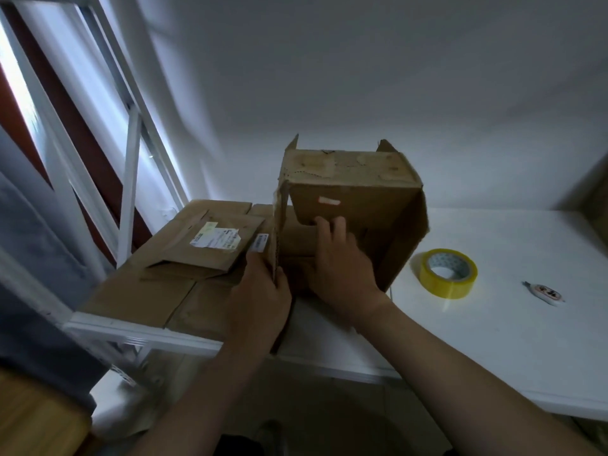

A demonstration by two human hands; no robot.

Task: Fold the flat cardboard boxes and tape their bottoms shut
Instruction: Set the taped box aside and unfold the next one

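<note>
A brown cardboard box point(348, 172) lies on its side on the white table point(513, 324), its open end towards me and its flaps spread. My left hand point(260, 297) grips the edge of the box's left flap, which stands upright. My right hand point(342, 261) reaches into the opening, its fingertips pressing on the lower edge of the top flap. A stack of flat cardboard boxes point(171, 274) with a shipping label lies to the left. A roll of yellow tape point(448, 273) rests on the table to the right of the box.
A small white cutter point(543, 292) lies right of the tape roll. A white-framed window point(98, 133) runs along the left, and a white wall stands behind the table. More cardboard point(592, 189) shows at the far right edge. The table's front edge is close to me.
</note>
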